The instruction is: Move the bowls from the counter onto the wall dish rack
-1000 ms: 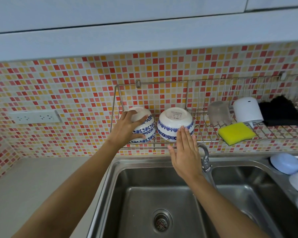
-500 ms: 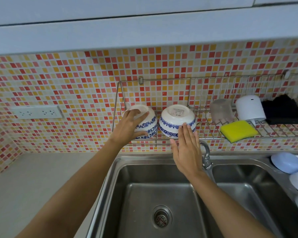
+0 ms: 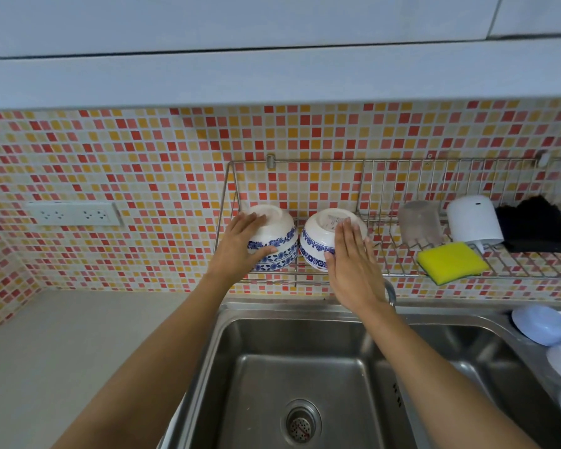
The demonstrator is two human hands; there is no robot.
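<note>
Two white bowls with blue flower bands sit upside down, tilted, side by side on the wire wall rack (image 3: 402, 163), at its left end. Bowls touching or nearly so; cannot tell which.

Left hand (image 3: 240, 244) on the left bowl (image 3: 279, 234): fingers spread over its upturned base and near side, thumb along the blue band, grasping the bowl.

Right hand (image 3: 350, 257) flat against the right bowl (image 3: 318, 234): fingers straight and together, laid over its right flank, released, pressing or steadying rather than clasping. A printed mark shows on that bowl's base.

Further right on the same rack: a frosted cup (image 3: 420, 223) upside down, a white cup (image 3: 473, 222) just beside it, a yellow sponge (image 3: 450, 262) lying at the front edge, a black cloth (image 3: 538, 226) at the far right.

Below the rack: steel double sink (image 3: 305, 367), drain strainer (image 3: 300, 426) in the left basin, the tap (image 3: 391, 291) mostly hidden behind the right wrist. Pale blue and white rounded dishes (image 3: 540, 324) lie at the sink's right edge. Grey worktop (image 3: 62, 351) to the left. White socket strip (image 3: 73, 214) on the mosaic tile wall (image 3: 143, 163), left of the rack. White cabinet (image 3: 272, 43) overhead.
</note>
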